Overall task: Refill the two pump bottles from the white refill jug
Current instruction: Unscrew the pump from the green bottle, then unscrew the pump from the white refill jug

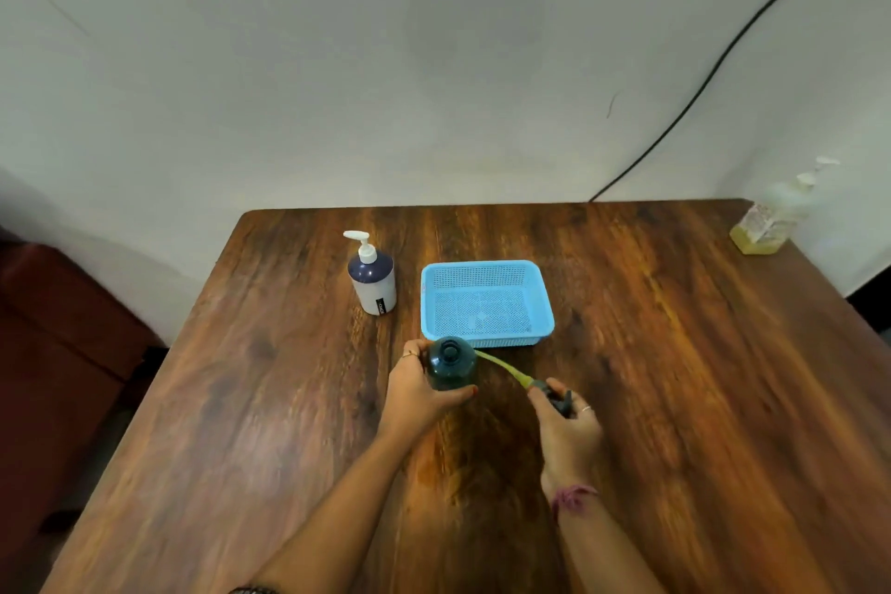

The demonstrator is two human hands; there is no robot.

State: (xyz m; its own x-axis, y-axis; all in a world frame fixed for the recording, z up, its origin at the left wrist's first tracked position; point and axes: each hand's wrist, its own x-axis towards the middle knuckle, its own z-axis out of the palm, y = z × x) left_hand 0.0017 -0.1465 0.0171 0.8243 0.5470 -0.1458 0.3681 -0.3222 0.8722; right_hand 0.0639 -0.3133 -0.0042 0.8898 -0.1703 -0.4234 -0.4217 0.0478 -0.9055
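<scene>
Left hand [418, 388] gripped the dark green bottle [451, 362], upright on the table [241, 400] just in front of the blue basket [486, 299]. Right hand [566, 424] pinched the removed pump [554, 396], its yellow tube [501, 367] reaching the bottle's open neck.

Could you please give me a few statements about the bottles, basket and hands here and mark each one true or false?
1. The left hand grips the dark teal bottle. True.
2. The pump head is screwed onto that bottle. False: the right hand holds it beside the bottle.
3. The blue basket holds the white pump bottle. False: that bottle stands left of the basket, on the table.
4. The white pump bottle's pump is on. True.
</scene>
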